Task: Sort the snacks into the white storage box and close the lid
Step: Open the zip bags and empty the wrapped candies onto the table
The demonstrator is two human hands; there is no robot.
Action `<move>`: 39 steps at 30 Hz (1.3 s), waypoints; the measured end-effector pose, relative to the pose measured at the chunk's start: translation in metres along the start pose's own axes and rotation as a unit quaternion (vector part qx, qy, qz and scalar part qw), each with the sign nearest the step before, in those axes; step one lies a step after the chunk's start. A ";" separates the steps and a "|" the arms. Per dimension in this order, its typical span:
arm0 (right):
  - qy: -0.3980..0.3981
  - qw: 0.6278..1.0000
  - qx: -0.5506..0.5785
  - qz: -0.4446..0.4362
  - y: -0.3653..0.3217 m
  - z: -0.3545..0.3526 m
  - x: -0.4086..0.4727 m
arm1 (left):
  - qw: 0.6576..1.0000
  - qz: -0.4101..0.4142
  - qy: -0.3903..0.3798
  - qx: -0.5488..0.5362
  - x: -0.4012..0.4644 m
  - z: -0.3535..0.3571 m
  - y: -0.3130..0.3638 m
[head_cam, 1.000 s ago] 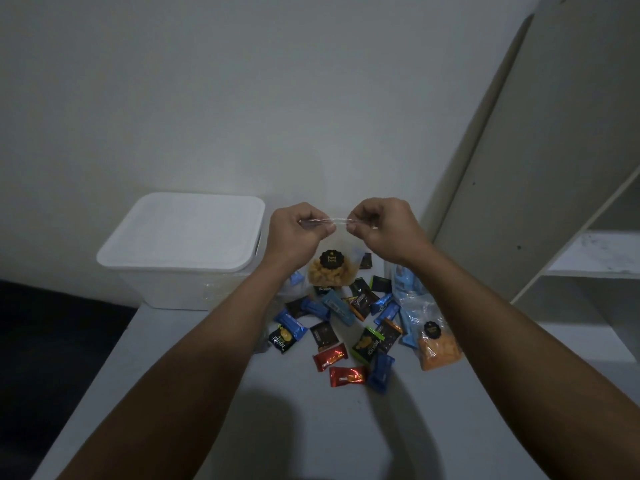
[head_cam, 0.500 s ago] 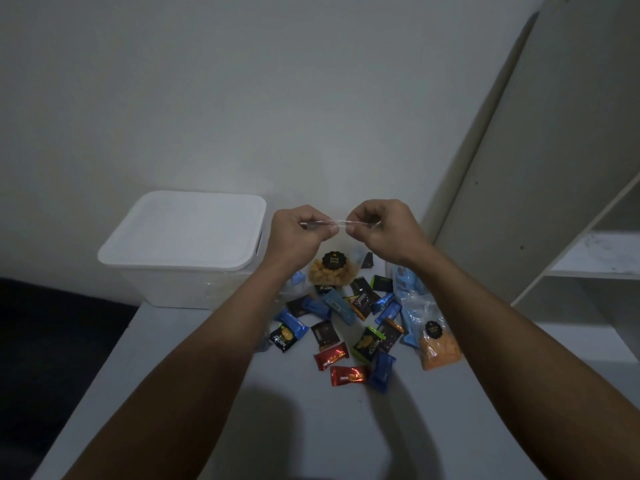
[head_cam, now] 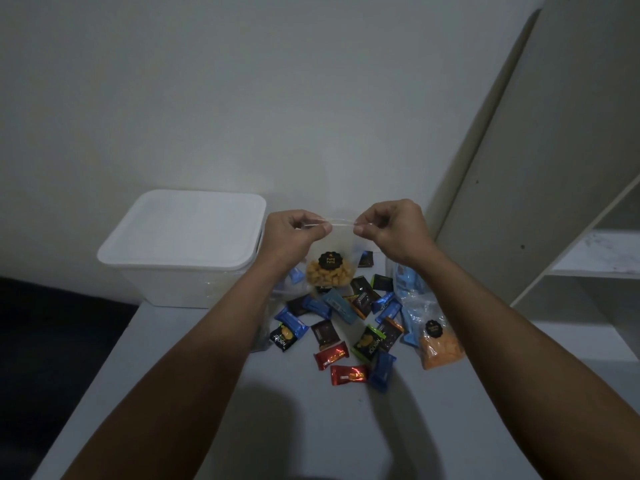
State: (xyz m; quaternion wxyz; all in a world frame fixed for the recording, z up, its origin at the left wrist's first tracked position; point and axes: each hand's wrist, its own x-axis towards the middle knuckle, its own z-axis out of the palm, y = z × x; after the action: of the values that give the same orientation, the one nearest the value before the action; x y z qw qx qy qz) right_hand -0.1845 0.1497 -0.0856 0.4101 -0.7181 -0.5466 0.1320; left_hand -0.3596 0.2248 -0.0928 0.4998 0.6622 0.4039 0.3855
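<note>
Right of the one lidded box (head_cam: 180, 233), left hand (head_cam: 294, 233) and right hand (head_cam: 391, 226) pinch one clear bag (head_cam: 330, 268) above two red wrappers (head_cam: 330, 355).

The left hand (head_cam: 292, 233) and right hand (head_cam: 391, 225) are pinching the top edge of a clear plastic pouch of yellow puffed snacks (head_cam: 330, 268), holding it above a scatter of small foil-wrapped snacks (head_cam: 346, 327) lying on the pale grey table (head_cam: 194, 393). The white plastic storage box (head_cam: 180, 251) is sitting at the far left with its flat white lid (head_cam: 183, 230) on.
</note>
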 end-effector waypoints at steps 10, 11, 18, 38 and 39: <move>-0.043 0.999 0.031 0.010 0.000 -0.001 0.001 | 0.999 0.003 0.048 -0.002 0.003 -0.006 -0.007; -0.049 0.998 0.035 0.009 0.000 0.000 0.001 | 0.999 0.002 0.046 -0.002 0.003 -0.006 -0.007; -0.028 0.999 0.024 0.013 -0.003 0.009 0.000 | 0.999 -0.004 0.015 -0.049 -0.005 -0.006 -0.006; -0.062 0.998 -0.023 -0.020 -0.012 0.023 -0.004 | 0.999 0.003 0.039 -0.014 -0.009 0.003 -0.014; -0.058 0.998 -0.029 -0.027 -0.011 0.024 -0.004 | 0.999 0.006 0.033 -0.014 -0.010 0.004 -0.014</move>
State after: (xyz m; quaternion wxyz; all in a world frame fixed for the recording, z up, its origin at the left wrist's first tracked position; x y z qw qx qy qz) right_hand -0.2091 0.1573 -0.0937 0.3600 -0.7060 -0.5921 0.1463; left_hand -0.3616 0.2168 -0.1085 0.4932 0.6444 0.4105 0.4160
